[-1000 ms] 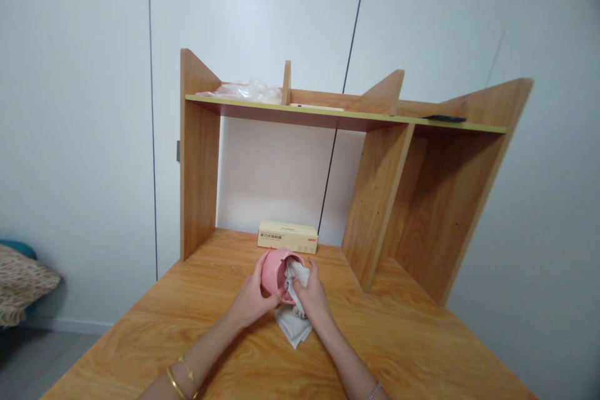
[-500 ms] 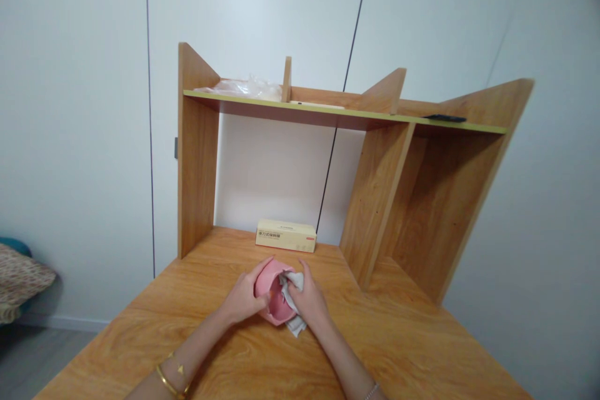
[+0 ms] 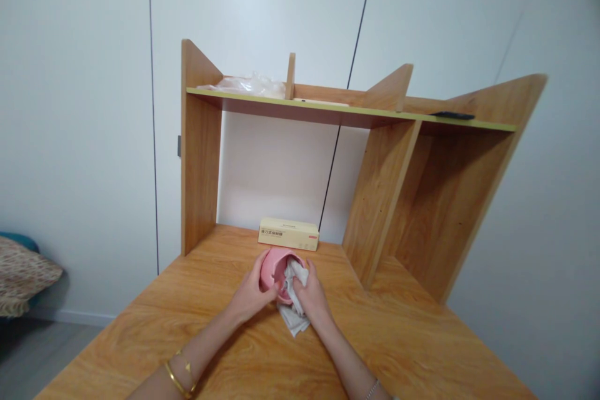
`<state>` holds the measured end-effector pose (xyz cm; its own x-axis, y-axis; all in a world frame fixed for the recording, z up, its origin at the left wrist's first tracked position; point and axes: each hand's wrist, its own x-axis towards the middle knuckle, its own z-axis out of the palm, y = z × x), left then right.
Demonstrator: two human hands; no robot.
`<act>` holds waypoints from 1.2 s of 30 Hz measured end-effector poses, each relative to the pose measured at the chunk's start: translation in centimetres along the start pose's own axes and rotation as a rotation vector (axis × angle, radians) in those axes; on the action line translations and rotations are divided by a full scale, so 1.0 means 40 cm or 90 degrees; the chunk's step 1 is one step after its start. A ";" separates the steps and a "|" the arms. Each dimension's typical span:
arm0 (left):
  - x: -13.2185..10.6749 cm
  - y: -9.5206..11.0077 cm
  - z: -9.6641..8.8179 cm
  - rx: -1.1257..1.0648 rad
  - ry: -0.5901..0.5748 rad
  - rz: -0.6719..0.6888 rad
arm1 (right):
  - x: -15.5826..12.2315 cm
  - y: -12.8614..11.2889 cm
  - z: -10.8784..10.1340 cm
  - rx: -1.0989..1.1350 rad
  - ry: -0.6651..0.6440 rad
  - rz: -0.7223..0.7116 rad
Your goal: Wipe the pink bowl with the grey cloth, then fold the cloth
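1. Nearest: gold-coloured bangles on the left forearm; a silver-coloured bracelet on the right.
2. Left hand: grasping a pink bowl by its left side, thumb at the rim.
3. Right hand: gripping a light grey cloth at the bowl's right side; some fingers hidden.
4. Bowl: between both hands, tilted, opening turned toward the right hand. Contact with the wooden desk cannot be determined.
5. Cloth: partly inside the bowl, loose end hanging below the rim.
6. Beyond the bowl: a cream box with dark printing, lying lengthwise on the desk.
7. Wooden shelf unit: standing at the desk's rear; clear plastic and a dark flat object on its upper shelf.
8. Farthest: white panels with dark vertical seams.
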<state>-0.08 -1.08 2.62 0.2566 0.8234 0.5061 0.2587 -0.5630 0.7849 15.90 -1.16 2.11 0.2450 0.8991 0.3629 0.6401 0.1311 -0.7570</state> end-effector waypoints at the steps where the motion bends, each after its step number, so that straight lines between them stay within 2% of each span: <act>1: 0.000 0.002 -0.002 0.019 0.009 -0.004 | 0.001 -0.006 -0.006 -0.019 -0.002 0.002; 6: 0.000 0.008 -0.011 0.077 0.005 0.010 | 0.004 -0.038 -0.052 -0.284 0.000 -0.027; 9: -0.004 0.005 -0.008 0.102 -0.022 0.008 | -0.002 -0.036 -0.063 -0.346 0.002 -0.072; 13: -0.008 0.002 -0.008 0.122 -0.033 0.008 | -0.008 -0.016 -0.047 -0.327 -0.017 -0.060; 18: -0.006 -0.002 -0.013 0.111 -0.042 -0.008 | -0.007 0.004 -0.021 -0.214 -0.052 -0.032; 23: 0.001 -0.007 -0.014 0.073 -0.044 -0.013 | -0.004 0.001 -0.032 -0.177 -0.091 -0.035; 30: 0.005 0.000 -0.014 -0.012 -0.057 -0.010 | -0.011 -0.018 -0.053 -0.178 -0.056 -0.206; 33: 0.008 -0.006 -0.016 -0.025 -0.060 -0.014 | -0.010 -0.010 -0.042 -0.167 -0.051 -0.125; 36: 0.008 -0.010 -0.016 -0.027 -0.067 -0.018 | -0.003 0.003 -0.032 -0.125 -0.100 -0.035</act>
<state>-0.71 -0.53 2.71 0.3468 0.8258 0.4447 0.2289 -0.5343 0.8137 16.90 -1.77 2.67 0.1000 0.9487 0.3000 0.7819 0.1115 -0.6134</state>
